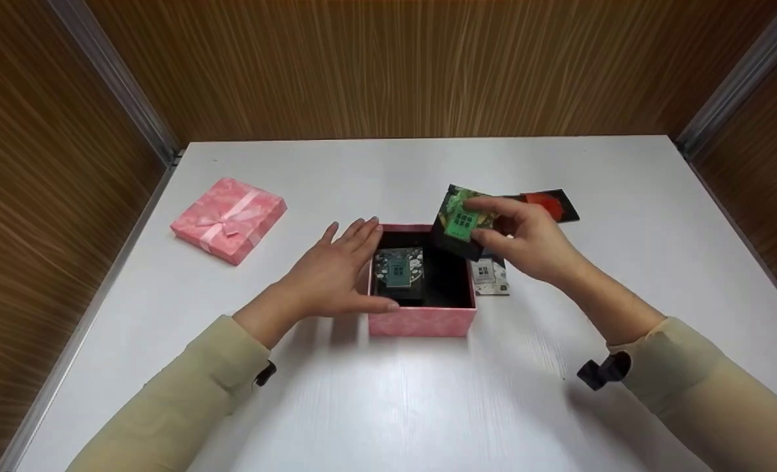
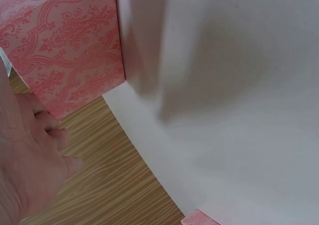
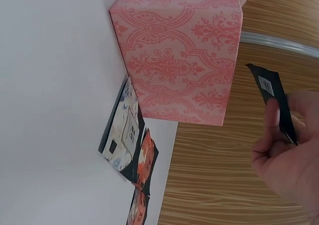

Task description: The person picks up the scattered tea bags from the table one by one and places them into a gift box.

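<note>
A pink patterned gift box (image 1: 422, 322) stands without its lid, its inside black. My left hand (image 1: 328, 274) rests along its left wall, fingers extended toward the back corner and thumb over the front rim. In the left wrist view, that hand (image 2: 35, 150) lies beside the patterned wall. With thumb and fingers, my right hand (image 1: 534, 237) pinches a flat black sachet with a green label (image 1: 461, 223), tilted above the box's right rear corner. The right wrist view shows the thin edge and dark back of this sachet (image 3: 273, 90). Inside the box, at left, lies a dark teal-labelled sachet (image 1: 398, 270).
A pink lid with a ribbon bow (image 1: 229, 219) lies at the left of the white table (image 1: 322, 406). Right of the box are a white-patterned sachet (image 3: 122, 135) and red-orange ones (image 3: 146, 160). Wood-grain panels (image 1: 388, 72) enclose the table at the back and sides.
</note>
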